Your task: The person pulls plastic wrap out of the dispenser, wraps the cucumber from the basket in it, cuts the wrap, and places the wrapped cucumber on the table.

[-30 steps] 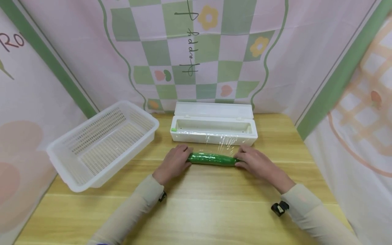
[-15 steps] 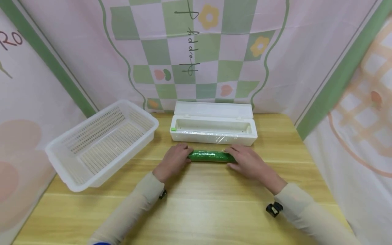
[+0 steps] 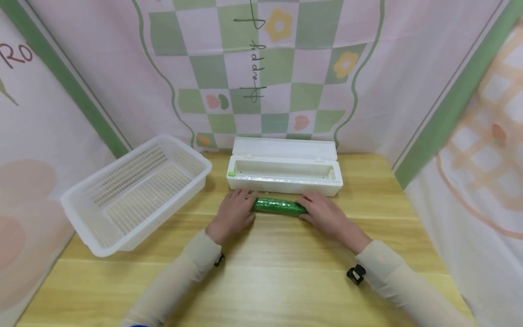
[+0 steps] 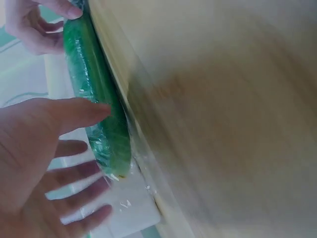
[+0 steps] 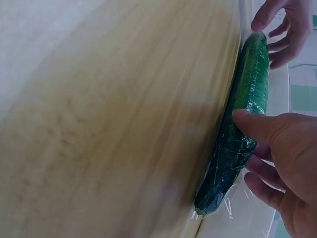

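A green cucumber (image 3: 279, 205) wrapped in clear film lies on the wooden table (image 3: 261, 281), just in front of the white film dispenser box (image 3: 284, 175), whose lid stands open. My left hand (image 3: 233, 213) rests on the cucumber's left end; in the left wrist view its thumb (image 4: 81, 113) touches the cucumber (image 4: 99, 114) and the fingers are spread straight. My right hand (image 3: 323, 213) covers the right end. There its thumb (image 5: 255, 123) presses the cucumber (image 5: 242, 134), with the fingers lying beyond it on loose film.
A white perforated basket (image 3: 135, 190) sits tilted at the left of the table. Pink and green checked cloth walls close in the back and both sides. Bare wood lies between the cucumber and the near edge.
Both hands have moved the cucumber away from me, up to the box, and the stretch of film between them is gone. My right hand has slid left along it.
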Motion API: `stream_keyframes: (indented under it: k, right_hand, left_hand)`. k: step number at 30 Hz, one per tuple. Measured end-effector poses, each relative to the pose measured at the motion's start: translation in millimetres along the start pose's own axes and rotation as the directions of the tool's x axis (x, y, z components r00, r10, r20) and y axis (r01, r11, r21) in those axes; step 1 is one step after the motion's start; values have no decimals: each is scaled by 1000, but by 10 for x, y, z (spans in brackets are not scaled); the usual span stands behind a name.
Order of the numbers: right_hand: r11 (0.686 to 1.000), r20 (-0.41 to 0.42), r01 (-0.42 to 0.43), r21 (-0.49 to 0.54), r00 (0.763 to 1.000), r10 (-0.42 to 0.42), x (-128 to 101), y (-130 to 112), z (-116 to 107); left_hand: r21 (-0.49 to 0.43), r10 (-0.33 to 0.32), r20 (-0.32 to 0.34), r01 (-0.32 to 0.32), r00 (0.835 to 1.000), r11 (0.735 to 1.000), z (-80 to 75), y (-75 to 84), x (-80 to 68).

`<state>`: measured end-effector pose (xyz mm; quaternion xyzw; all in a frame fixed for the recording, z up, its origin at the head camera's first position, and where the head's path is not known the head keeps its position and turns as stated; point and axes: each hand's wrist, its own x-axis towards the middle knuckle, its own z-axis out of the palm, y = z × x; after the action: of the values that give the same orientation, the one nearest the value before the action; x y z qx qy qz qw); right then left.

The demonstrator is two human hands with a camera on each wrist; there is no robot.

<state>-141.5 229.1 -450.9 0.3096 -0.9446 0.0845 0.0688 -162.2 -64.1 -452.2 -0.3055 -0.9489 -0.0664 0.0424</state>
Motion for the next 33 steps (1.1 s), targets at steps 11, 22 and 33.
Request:
stream_keyframes:
  k: [11, 22, 33]
  right_hand:
    - [1000, 28, 27, -2, 999, -27, 81, 54, 13]
    - [1000, 23, 11, 9, 1000, -11, 109, 80, 16]
    - [990, -46, -45, -130, 998, 40, 156, -58, 52]
  left_hand:
    - [78, 129, -102, -122, 986, 990, 137, 151, 212]
    - [158, 119, -142, -96, 983, 983, 172, 161, 316]
    - [168, 64, -55, -53, 996, 984, 72, 211, 368]
